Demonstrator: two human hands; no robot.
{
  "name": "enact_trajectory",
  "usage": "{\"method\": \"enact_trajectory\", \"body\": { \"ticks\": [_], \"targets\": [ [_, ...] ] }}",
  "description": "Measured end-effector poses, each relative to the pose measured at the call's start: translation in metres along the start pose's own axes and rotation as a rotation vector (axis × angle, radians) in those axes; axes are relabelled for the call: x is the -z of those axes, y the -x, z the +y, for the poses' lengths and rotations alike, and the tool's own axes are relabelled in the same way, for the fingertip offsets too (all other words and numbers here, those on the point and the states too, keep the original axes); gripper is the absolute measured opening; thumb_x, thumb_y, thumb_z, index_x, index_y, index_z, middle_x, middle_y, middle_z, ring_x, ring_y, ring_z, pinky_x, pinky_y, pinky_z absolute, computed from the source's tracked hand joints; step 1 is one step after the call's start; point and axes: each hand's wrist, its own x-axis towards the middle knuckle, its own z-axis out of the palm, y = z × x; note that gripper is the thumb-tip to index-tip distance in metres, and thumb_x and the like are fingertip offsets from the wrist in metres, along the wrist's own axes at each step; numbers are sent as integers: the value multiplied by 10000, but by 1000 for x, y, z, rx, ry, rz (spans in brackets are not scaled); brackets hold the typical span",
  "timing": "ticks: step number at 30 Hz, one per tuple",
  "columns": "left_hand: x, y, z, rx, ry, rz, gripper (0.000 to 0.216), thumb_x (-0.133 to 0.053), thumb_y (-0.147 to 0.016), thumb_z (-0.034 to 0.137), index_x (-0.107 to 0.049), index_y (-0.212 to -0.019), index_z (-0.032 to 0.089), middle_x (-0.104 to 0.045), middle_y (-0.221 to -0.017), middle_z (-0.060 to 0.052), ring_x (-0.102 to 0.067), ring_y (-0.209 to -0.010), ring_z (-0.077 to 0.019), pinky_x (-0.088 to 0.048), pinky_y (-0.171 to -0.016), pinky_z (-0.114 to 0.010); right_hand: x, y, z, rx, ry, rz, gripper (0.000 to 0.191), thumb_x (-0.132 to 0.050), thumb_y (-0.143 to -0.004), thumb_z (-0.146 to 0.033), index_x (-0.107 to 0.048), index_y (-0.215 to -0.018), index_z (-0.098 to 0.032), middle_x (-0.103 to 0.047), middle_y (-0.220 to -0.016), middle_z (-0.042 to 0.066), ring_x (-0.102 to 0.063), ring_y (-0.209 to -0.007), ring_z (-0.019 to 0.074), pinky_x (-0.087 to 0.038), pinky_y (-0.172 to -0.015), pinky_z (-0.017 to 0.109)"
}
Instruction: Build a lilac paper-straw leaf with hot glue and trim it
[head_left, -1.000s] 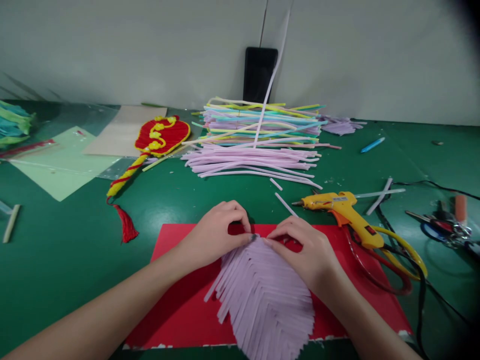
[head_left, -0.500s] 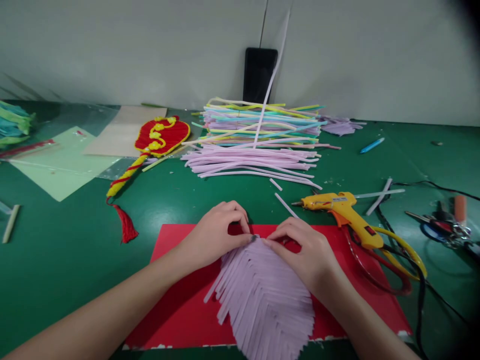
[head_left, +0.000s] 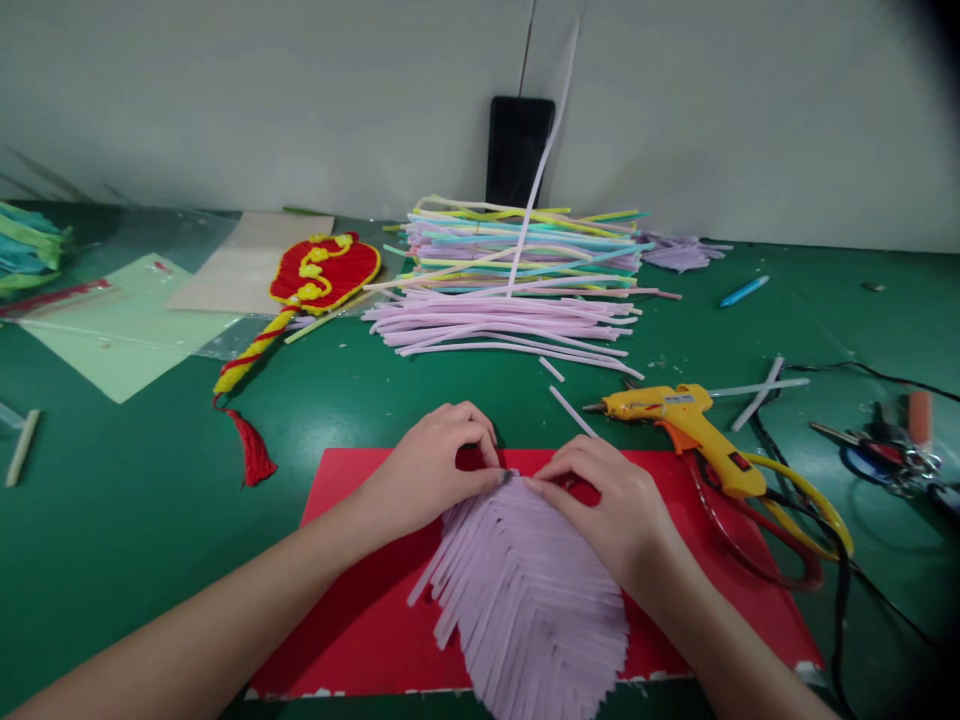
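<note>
A lilac leaf shape (head_left: 540, 600) made of overlapping pipe cleaners lies on a red board (head_left: 360, 610), its narrow end pointing away from me. At that end, my left hand (head_left: 442, 460) pinches the left side of the tip between thumb and fingers. Close beside it, my right hand (head_left: 607, 500) pinches the right side of the tip. The fingertips hide the exact spot that each hand grips. On the left, several pipe cleaner ends stick out unevenly; the right edge is smoother.
Behind are bundled coloured pipe cleaners (head_left: 525, 250), loose lilac ones (head_left: 495, 325) and a phone (head_left: 519, 150) against the wall. A yellow glue gun (head_left: 690, 420) with cables lies right, near scissors (head_left: 877, 450). A red and yellow fan (head_left: 326, 272) lies left.
</note>
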Motion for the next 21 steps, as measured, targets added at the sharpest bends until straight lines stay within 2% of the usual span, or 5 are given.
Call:
{"method": "enact_trajectory", "body": {
  "ticks": [11,21],
  "targets": [
    [1,0,2,7,7,1,121,-668,-756,238,-601,-667,192,-601,-923,1,-544,-886,-170,-392,-828,-339,-1,2,-2,66,100,51,127,-617,-830,-283,-655,-728,-217,-638,-740,7,-569,-728,159,-429,-692,318],
    [0,-1,0,2,0,-4,117,-665,-754,235,-600,-665,195,-599,-936,-1,-541,-891,-172,-398,-822,-339,-1,2,-1,55,139,28,138,-603,-839,-319,-671,-751,-236,-653,-760,13,-574,-738,169,-415,-694,328]
  ]
}}
